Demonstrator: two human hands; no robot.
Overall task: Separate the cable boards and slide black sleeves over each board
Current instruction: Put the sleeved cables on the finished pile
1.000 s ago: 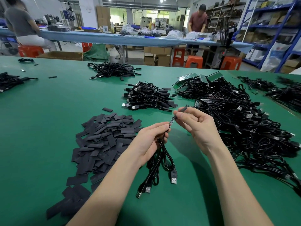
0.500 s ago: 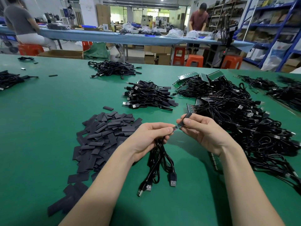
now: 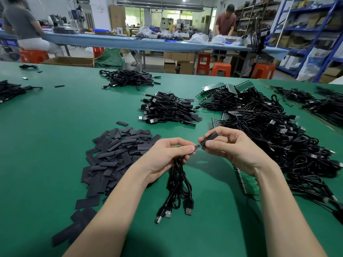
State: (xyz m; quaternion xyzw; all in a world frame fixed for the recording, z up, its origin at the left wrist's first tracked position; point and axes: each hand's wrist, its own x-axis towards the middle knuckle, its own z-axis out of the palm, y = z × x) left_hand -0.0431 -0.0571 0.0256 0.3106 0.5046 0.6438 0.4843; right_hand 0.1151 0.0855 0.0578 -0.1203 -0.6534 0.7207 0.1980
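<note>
My left hand point(image 3: 167, 156) grips a bundle of black USB cables point(image 3: 178, 190) that hangs down to the green table, and pinches the small cable board point(image 3: 198, 146) at its top. My right hand point(image 3: 230, 147) pinches a black sleeve point(image 3: 210, 137) whose mouth covers the far part of that board; a short stretch of board shows between my fingertips. A heap of flat black sleeves point(image 3: 115, 154) lies left of my left hand.
A large tangle of cables with joined green boards point(image 3: 278, 138) fills the table to the right, with a green board strip point(image 3: 247, 182) under my right wrist. Sleeved cable piles point(image 3: 167, 108) lie ahead. Two people work at a far bench.
My hands have come lower and closer together. The black sleeve in my right hand has slid further over the board, leaving less of it showing.
</note>
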